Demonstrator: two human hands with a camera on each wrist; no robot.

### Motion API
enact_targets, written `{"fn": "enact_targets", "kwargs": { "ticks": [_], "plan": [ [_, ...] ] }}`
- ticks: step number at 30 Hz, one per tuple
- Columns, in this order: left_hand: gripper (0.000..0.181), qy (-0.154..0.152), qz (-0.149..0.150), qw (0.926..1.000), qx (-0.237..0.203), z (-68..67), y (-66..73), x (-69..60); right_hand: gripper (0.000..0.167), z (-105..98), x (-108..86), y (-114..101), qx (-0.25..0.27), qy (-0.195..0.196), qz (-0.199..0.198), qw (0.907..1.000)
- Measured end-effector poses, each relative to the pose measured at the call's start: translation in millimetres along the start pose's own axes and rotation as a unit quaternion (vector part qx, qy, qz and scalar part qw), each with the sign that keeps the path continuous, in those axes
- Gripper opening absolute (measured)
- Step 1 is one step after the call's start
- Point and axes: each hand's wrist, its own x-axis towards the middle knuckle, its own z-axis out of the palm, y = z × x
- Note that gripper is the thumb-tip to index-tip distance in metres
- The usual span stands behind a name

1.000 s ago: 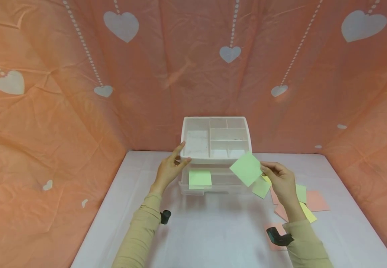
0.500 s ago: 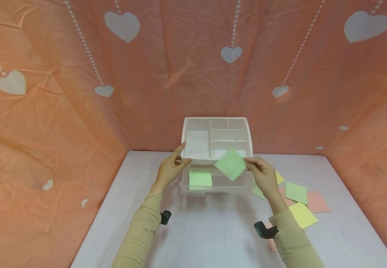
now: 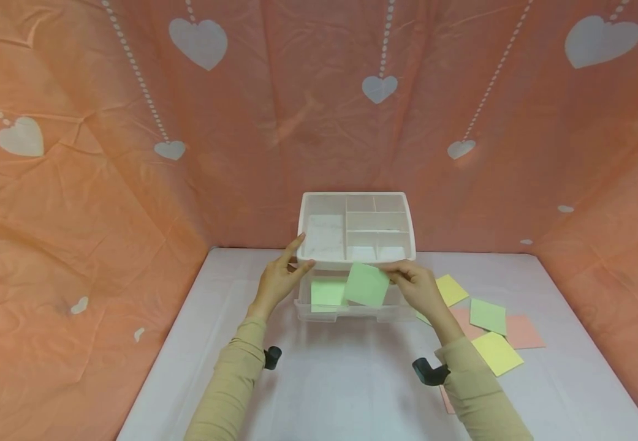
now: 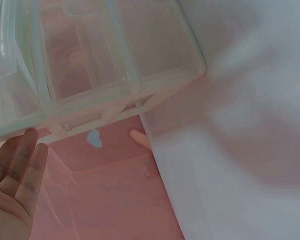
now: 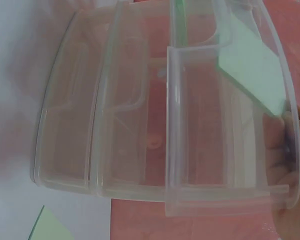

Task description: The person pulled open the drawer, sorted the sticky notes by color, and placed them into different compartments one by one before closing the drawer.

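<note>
My right hand (image 3: 419, 286) pinches a light green sticky note pad (image 3: 366, 285) by its right corner, over the pulled-out top drawer (image 3: 387, 311) of a clear plastic drawer organizer. Another light green pad (image 3: 328, 293) lies at the left inside that drawer. The right wrist view shows the pinched pad (image 5: 252, 67) tilted behind the clear drawer front. At the organizer's left front corner, my left hand (image 3: 279, 283) rests its fingertips on the side and thumb near the white top tray (image 3: 324, 236). Its fingers (image 4: 31, 170) look fairly straight in the left wrist view.
Yellow pads (image 3: 497, 353), a green pad (image 3: 488, 315) and pink pads (image 3: 524, 331) lie scattered on the white table at the right. Part of a pink pad (image 3: 447, 401) shows beside the right sleeve. An orange cloth (image 3: 319, 122) with hearts hangs behind.
My right hand has moved left and slightly down with the green pad, from right of the organizer to over the drawer. The left hand has stayed at its corner.
</note>
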Motion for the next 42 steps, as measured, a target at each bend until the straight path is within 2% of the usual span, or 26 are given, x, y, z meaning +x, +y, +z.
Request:
{"fn": "enact_targets", "kwargs": {
  "ticks": [7,12,18,26,31,36,42],
  "plan": [
    [0.063,-0.002,0.0,1.0,0.002,1.1,-2.6,1.0,0.019,0.3,0.8,-3.1,-0.041,-0.035,-0.052,0.9972],
    [0.063,0.001,0.004,1.0,-0.002,0.1,-1.8,0.5,0.019,1.4,1.1,-1.9,-0.063,-0.051,-0.066,0.9945],
    [0.064,0.0,0.006,1.0,-0.006,-0.5,-1.3,-0.2,0.017,3.4,0.9,0.1,-0.095,-0.056,-0.093,0.9896],
    [0.064,0.001,0.007,1.0,-0.003,-0.5,-0.6,-0.9,0.018,4.9,-1.5,0.8,-0.1,-0.065,-0.095,0.9883],
    [0.064,0.001,0.002,1.0,-0.002,-0.6,-0.4,-1.1,0.017,5.8,-2.8,2.2,-0.116,-0.05,-0.133,0.983],
    [0.064,-0.001,0.003,1.0,-0.004,-0.4,-0.9,-1.2,0.017,6.2,-4.4,5.6,-0.095,-0.034,-0.157,0.9825],
    [0.064,-0.002,0.001,1.0,-0.005,-0.9,-0.7,-0.4,0.016,4.7,-4.7,5.5,-0.058,-0.028,-0.129,0.9895]
  ]
}}
